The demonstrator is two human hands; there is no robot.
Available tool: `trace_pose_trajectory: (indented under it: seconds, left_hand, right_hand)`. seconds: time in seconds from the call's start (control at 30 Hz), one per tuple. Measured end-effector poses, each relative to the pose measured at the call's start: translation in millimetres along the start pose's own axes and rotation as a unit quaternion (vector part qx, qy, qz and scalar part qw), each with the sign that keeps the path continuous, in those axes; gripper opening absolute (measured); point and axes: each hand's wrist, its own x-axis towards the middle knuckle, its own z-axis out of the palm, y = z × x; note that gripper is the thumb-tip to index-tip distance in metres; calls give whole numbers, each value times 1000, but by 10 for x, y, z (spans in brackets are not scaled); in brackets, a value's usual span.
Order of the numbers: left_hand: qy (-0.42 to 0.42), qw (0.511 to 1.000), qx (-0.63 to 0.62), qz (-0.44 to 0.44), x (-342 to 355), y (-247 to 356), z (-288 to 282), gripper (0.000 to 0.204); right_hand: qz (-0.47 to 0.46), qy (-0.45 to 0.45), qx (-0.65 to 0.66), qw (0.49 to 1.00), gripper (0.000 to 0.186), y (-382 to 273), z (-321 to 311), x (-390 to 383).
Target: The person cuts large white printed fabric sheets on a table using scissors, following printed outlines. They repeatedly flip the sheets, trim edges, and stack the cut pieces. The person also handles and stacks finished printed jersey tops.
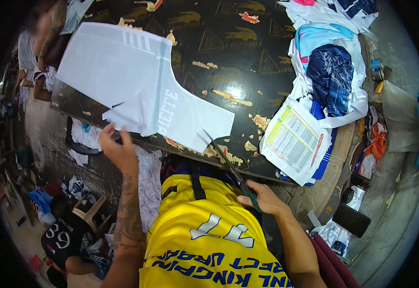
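A white cut fabric panel (118, 62), with faint stripes and pale lettering, lies across the dark table. One lower corner of it is folded over near the table's front edge. My left hand (117, 148) is just below that folded corner, thumb and fingers apart, holding nothing; whether a fingertip touches the cloth is hard to tell. In my right hand (263, 197), close to my body, is a pair of scissors (227, 161) with dark green handles. Its long blades point up and left, slightly apart, with the tips over the panel's lower right edge.
Printed paper sheets (295, 139) lie at the table's right side, below a pile of white, light blue and navy fabric (331, 77). The dark tabletop (238, 43) has peeling patches. A seated person in a black shirt (65, 240) is at lower left; another person's arm (51, 33) is at upper left.
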Motion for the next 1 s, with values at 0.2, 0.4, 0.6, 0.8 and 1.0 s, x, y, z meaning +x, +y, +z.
trace_pose_trajectory:
  seconds: [0.2, 0.4, 0.6, 0.8, 1.0]
  left_hand:
    - [-348, 900, -72, 252, -700, 491, 231, 31]
    - [-367, 890, -75, 260, -733, 547, 277, 32]
    - [-368, 888, -74, 265, -731, 513, 292, 32]
    - [-378, 884, -70, 266, -709, 532, 305, 33]
    - [-390, 881, -70, 259, -681, 531, 295, 34]
  right_hand:
    - [2, 41, -51, 998, 71, -123, 127, 219]
    - [22, 51, 1, 998, 59, -162, 191, 321]
    - [35, 41, 11, 998, 58, -159, 172, 305]
    - [43, 43, -54, 997, 63, -234, 134, 365]
    - [31, 50, -49, 997, 56, -474, 114, 459]
